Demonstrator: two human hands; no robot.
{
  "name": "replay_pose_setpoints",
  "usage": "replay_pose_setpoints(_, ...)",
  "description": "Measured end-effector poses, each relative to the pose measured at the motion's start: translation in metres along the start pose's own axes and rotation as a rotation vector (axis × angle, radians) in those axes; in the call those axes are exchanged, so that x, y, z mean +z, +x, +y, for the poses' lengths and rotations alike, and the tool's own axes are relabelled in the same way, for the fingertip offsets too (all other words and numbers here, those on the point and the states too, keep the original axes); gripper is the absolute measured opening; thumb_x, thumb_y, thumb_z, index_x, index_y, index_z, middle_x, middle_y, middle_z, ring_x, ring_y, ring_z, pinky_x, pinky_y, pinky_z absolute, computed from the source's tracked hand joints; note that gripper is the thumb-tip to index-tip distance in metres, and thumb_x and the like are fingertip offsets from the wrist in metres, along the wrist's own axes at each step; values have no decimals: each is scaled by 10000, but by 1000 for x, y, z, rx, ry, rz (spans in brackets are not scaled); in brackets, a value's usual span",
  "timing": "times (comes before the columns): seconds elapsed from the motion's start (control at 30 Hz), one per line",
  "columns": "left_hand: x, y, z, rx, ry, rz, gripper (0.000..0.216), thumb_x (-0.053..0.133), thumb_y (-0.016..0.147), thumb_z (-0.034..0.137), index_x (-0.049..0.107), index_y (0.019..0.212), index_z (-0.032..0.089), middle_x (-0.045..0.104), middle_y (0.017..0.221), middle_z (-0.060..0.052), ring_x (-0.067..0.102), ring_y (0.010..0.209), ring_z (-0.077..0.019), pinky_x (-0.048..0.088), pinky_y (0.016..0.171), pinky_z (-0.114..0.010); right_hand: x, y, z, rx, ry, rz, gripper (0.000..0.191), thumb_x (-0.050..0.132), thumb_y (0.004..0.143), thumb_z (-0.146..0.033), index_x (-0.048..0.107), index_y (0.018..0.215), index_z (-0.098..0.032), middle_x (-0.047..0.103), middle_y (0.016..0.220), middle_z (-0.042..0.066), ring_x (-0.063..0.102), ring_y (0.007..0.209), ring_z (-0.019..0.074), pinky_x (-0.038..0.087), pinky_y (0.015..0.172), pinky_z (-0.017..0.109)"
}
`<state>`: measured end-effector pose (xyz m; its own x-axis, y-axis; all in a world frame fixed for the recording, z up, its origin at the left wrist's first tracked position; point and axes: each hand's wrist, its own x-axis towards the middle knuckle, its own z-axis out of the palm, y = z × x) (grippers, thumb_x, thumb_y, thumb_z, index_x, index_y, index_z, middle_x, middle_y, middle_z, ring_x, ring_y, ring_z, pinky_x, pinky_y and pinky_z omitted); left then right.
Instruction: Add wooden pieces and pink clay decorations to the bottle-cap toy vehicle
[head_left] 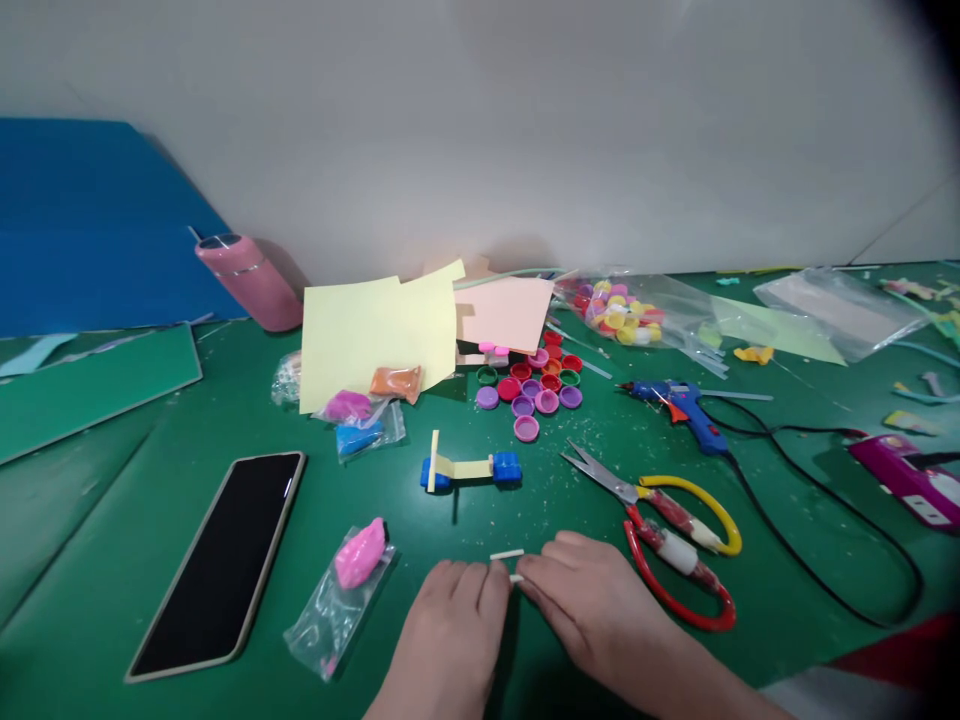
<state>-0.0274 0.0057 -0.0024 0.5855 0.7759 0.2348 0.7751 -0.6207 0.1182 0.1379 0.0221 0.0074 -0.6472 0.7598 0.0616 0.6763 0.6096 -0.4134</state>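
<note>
Both hands work low at the near edge of the green counter [420, 640], fingers curled and fingertips brought down close together. A short pale piece [516, 578] shows between them, touching the fingertips of the left hand [459, 612] and the right hand [574, 590]; most of it is hidden, so I cannot tell which hand grips it, or whether both do. A second pale strip [507, 554] lies just beyond the fingertips, roughly crosswise. Farther out, directly ahead, sits a small assembly [471, 470] with a blue lump at each end, a pale yellow band between them and an upright pale stick at its left end. Scissors [626, 490] with one yellow and one red handle lie beside the right hand, blades apart and pointing away to the left. Beyond them is a blue glue gun [694, 415], its black cord [795, 575] looping across the right side. Left of the left hand, a pink lump [361, 555] lies on a clear bag [334, 615], and a dark-screened phone [217, 565] lies farther left. Loose colored caps [526, 428] cluster behind the assembly, near pale yellow paper [375, 330].
</note>
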Motion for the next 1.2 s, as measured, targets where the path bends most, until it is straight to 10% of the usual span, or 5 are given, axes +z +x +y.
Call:
replay_pose_setpoints(0.27,-3,9,-2,-94,-221,148,214,374,761,45,561,843,106,634,614,-92,578,527,-200,476,483,-292,-8,6,-2,104,135,61,282,317,910,-214,533,730,-187,567,644,-1,475,604,131,338,570,240)
replay_pose_setpoints(0.53,-29,15,5,-507,-983,-1,287,406,854,220,509,590,179,509,537,15,504,509,-113,403,523,-202,-16,4,0,330,511,211,250,359,908,-266,583,831,-188,573,681,-3,531,649,125,401,621,220)
replay_pose_setpoints(0.87,-25,20,9,-871,-1677,-90,196,524,798,307,608,738,141,582,497,9,441,410,-74,329,441,-190,-21,0,-1,412,970,180,212,364,912,-325,515,1000,-205,568,650,-26,509,602,99,414,581,201)
replay_pose_setpoints(1.2,-20,23,5,-900,-1645,-118,199,460,827,324,554,788,153,575,514,16,450,411,-79,319,432,-192,-16,3,9,500,883,194,204,359,913,-327,529,919,-214,618,834,4,566,726,120,436,673,229)
